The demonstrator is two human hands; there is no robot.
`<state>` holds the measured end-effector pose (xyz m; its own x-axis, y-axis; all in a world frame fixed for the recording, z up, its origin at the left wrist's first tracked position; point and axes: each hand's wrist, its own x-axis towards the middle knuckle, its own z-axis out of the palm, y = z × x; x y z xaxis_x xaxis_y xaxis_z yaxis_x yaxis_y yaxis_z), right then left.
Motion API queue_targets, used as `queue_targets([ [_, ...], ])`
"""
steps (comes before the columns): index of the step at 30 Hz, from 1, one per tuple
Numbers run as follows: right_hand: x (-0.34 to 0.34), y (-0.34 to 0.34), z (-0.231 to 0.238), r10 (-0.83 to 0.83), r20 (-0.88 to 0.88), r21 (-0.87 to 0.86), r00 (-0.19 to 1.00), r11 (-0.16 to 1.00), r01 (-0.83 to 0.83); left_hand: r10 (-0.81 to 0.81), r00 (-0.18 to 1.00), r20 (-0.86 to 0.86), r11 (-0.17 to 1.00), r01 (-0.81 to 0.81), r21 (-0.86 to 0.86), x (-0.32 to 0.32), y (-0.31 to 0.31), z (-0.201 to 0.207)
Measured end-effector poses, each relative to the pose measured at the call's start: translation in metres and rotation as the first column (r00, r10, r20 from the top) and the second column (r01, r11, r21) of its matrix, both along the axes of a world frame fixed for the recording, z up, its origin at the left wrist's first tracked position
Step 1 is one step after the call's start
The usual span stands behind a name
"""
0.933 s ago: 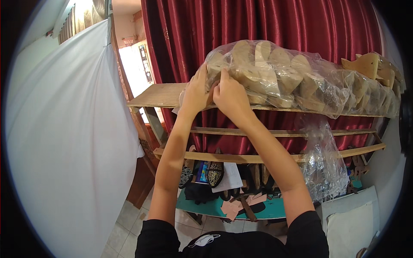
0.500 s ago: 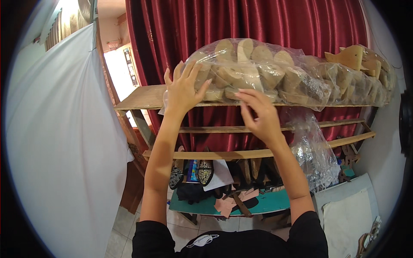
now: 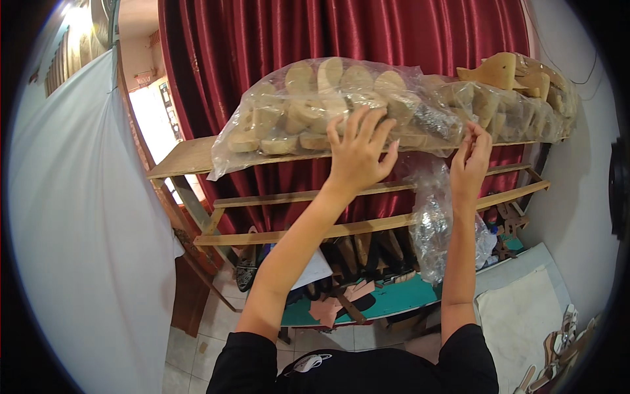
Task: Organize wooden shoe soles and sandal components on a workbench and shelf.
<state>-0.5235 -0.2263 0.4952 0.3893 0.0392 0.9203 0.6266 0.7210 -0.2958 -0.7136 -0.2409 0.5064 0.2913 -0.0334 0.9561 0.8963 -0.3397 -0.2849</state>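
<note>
Head: L hand (image 3: 359,154) splayed at crinkly clr plastic bag (image 3: 308,108); R hand (image 3: 470,157) grip unclear.

Beyond the fingers (image 3: 355,125) hangs a red curtain (image 3: 367,29), left of them a white sheet (image 3: 79,217), right a pale wall (image 3: 571,190), below tiled floor (image 3: 209,335).

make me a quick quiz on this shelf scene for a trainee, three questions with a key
1. What colour is the curtain behind the wooden shelf?
2. True or false: the left hand is nearer the large white cloth than the right hand is.
3. What covers the pale shaped pieces behind the left hand? A) brown paper B) clear plastic C) a green net

Key: 1. Dark red. 2. True. 3. B.
</note>
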Motion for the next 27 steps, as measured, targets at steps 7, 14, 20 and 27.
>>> queue_targets([
  [7, 0.048, 0.037, -0.011, 0.703, 0.209, -0.548, 0.68, 0.66, -0.514, 0.003, 0.994, 0.105, 0.997, -0.011, 0.07, 0.074, 0.014, -0.009],
  [14, 0.051, 0.089, 0.012, 0.988, 0.02, -0.819, 0.151, 0.103, -0.565, 0.05, 0.989, 0.142, 0.998, -0.056, 0.038, 0.106, 0.021, -0.003],
  [20, 0.036, 0.085, 0.042, 0.945, 0.308, -0.674, 0.111, 0.299, -0.676, -0.016, 0.99, 0.138, 0.967, -0.02, 0.254, 0.125, 0.016, -0.006],
  [27, 0.016, 0.115, 0.038, 0.353, 0.796, -0.024, 0.491, 0.83, -0.558, -0.005, 0.989, 0.151, 0.969, -0.032, 0.244, 0.11, 0.009, -0.009],
])
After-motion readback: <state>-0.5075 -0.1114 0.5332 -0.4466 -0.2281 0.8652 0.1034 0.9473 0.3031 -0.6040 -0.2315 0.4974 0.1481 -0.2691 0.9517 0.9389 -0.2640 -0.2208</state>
